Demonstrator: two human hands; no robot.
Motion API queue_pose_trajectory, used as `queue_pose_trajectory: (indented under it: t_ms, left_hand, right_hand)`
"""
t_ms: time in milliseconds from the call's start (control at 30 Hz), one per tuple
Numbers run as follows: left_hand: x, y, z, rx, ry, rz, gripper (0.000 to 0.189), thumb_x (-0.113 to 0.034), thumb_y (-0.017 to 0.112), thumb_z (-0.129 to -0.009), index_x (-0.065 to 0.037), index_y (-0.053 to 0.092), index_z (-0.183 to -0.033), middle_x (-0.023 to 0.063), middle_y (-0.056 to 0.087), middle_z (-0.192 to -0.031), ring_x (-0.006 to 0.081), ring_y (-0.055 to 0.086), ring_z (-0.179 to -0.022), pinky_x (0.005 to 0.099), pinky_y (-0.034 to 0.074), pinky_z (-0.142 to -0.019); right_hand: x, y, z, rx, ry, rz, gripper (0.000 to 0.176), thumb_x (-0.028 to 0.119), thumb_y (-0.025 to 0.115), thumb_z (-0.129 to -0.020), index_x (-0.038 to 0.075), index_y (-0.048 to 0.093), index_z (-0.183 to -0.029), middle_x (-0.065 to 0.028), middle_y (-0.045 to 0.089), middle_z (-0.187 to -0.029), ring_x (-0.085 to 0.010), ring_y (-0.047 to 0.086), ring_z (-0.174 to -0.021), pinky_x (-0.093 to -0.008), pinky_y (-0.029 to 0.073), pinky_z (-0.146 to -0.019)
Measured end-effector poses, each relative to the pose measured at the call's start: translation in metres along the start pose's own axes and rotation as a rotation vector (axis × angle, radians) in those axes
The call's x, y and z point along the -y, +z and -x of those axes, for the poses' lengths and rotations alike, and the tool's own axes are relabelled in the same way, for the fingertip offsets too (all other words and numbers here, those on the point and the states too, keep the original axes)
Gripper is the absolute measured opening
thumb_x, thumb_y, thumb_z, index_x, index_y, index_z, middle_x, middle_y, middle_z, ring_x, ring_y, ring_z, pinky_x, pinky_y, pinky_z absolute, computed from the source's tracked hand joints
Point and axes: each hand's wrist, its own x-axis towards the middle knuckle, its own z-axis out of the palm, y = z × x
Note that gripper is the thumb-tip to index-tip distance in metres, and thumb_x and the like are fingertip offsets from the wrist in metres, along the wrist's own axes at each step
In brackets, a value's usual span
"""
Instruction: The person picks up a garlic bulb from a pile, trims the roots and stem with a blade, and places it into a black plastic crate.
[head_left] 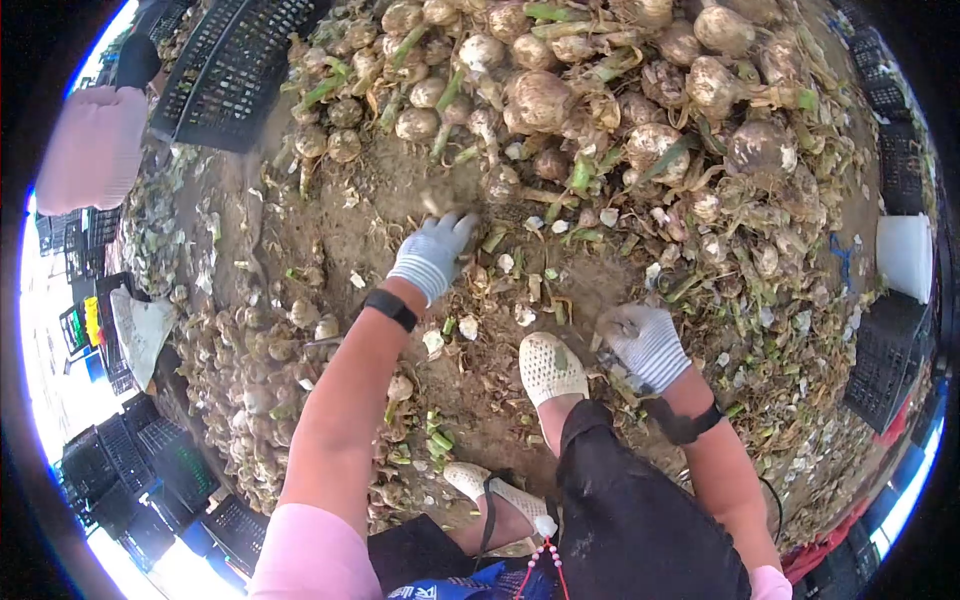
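My left hand (437,255), in a white-grey knit glove with a striped cuff, reaches low over the soil at the near edge of a heap of garlic bulbs (540,100). Its fingers are stretched and apart, with no bulb in them. A small pale blurred bit lies just beyond the fingertips. My right hand (643,345), gloved alike, is curled closed above the trimmings beside my right shoe (552,366). Whatever sits inside its fingers is hidden and blurred. The bulbs in the heap are dirty, many with stems and dry leaves attached.
Trimmed garlic (255,390) is piled at the left. Cut stems (438,440) and skins litter the ground. Black plastic crates (235,70) stand at upper left, others along both sides. A white bucket (903,257) is at right. Another person's pink sleeve (92,150) shows at upper left.
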Motion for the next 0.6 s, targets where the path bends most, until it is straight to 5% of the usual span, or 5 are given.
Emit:
queue_pose_trajectory:
  t_ms: [200, 267, 467, 533, 600]
  left_hand:
    - [0.015, 0.028, 0.024, -0.007, -0.168, 0.105, 0.059, -0.018, 0.07, -0.076, -0.006, 0.042, -0.127, 0.0171, 0.058, -0.113, 0.0303, 0.059, -0.102, 0.0373, 0.049, -0.091]
    - [-0.004, 0.025, 0.042, -0.08, -0.232, 1.463, 0.071, -0.008, 0.08, -0.063, -0.001, 0.044, -0.124, 0.0122, 0.059, -0.114, 0.0172, 0.059, -0.1, 0.0295, 0.049, -0.088]
    - [-0.04, 0.025, 0.08, -0.195, -0.059, 1.302, 0.058, -0.023, 0.07, -0.081, -0.001, 0.039, -0.125, 0.0155, 0.059, -0.112, 0.0193, 0.059, -0.102, 0.0331, 0.052, -0.085]
    - [-0.051, 0.047, 0.063, -0.079, 0.027, 2.293, 0.05, -0.033, 0.055, -0.09, -0.002, 0.04, -0.126, 0.0159, 0.057, -0.114, 0.0217, 0.058, -0.108, 0.0371, 0.051, -0.09]
    - [-0.059, 0.048, 0.066, 0.017, -0.021, 2.432, 0.047, -0.033, 0.052, -0.092, -0.003, 0.04, -0.127, 0.0164, 0.055, -0.118, 0.0233, 0.057, -0.108, 0.0401, 0.049, -0.092]
  right_hand:
    - [0.039, -0.009, -0.019, 0.097, 0.08, 0.234, 0.021, 0.024, 0.065, -0.08, 0.004, 0.066, -0.083, -0.0155, 0.064, -0.073, -0.0317, 0.06, -0.068, -0.0371, 0.049, -0.063]
    - [0.035, 0.003, -0.027, 0.004, -0.244, 0.455, 0.018, 0.022, 0.065, -0.077, 0.006, 0.065, -0.083, -0.0153, 0.063, -0.076, -0.0334, 0.061, -0.073, -0.0407, 0.05, -0.069]
    - [0.097, 0.008, -0.036, 0.122, -0.357, 0.524, 0.017, 0.022, 0.065, -0.075, 0.007, 0.063, -0.083, -0.0139, 0.062, -0.083, -0.0309, 0.063, -0.08, -0.0413, 0.051, -0.073]
    - [0.113, 0.015, -0.033, 0.216, -0.393, 0.684, 0.017, 0.021, 0.062, -0.078, 0.006, 0.063, -0.086, -0.0128, 0.062, -0.086, -0.029, 0.064, -0.083, -0.0404, 0.052, -0.074]
    - [0.117, 0.018, -0.028, 0.185, -0.386, 0.759, 0.018, 0.019, 0.057, -0.081, 0.005, 0.063, -0.09, -0.0122, 0.062, -0.087, -0.0284, 0.065, -0.085, -0.0398, 0.052, -0.074]
